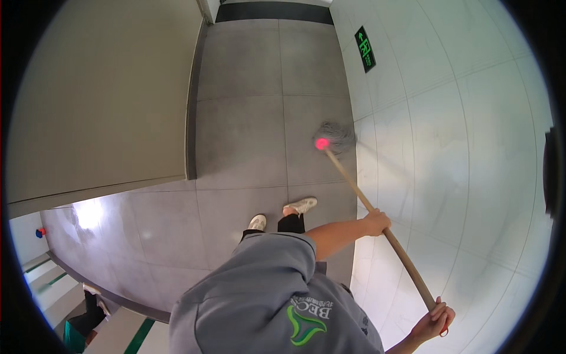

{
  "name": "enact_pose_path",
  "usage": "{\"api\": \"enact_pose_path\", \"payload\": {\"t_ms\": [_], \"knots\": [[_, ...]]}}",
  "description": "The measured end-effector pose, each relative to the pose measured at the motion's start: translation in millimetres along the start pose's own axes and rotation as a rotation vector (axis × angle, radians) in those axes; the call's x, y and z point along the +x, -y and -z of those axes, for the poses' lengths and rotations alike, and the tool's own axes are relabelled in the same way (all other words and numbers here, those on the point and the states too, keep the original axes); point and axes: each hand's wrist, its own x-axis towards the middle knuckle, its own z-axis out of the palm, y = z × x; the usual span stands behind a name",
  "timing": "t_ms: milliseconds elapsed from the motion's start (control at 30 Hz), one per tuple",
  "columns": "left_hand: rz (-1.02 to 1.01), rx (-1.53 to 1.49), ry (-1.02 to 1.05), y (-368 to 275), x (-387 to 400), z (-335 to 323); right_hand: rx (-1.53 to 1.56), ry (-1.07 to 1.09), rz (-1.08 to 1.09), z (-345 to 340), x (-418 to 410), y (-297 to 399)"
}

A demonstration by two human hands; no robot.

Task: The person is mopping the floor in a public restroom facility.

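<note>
A mop with a long wooden handle [404, 257] crosses the right half of the head view on a slant. My left hand [376, 222] is closed around its middle part. At the handle's upper end, lower right, my right hand [437, 315] grips it, with a small red loop hanging beside the fingers. The grey string mop head [337, 135] lies on the tiled floor [241, 141], against the foot of the white wall [435, 168]. A bright pink-red socket [322, 144] joins handle and strands.
A beige panel with a dark base [191, 110] bounds the floor at left. A green exit sign [365, 49] is on the wall. At lower left, another person's dark-clad legs [88, 314] show near green-striped steps [139, 336]. A dark strip [274, 13] crosses the far floor.
</note>
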Motion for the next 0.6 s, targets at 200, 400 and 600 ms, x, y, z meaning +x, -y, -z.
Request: {"api": "enact_pose_path", "payload": {"t_ms": [200, 400, 600], "knots": [[0.246, 0.032, -0.120, 74, -12, 60, 0.378, 0.171, -0.044, -32, 121, -78], [0.435, 0.277, -0.608, 176, -106, 134, 0.348, 0.592, -0.132, -183, 168, -126], [0.650, 0.273, -0.574, 160, -141, 180, 0.391, 1.043, -0.046, -248, 194, -97]]}}
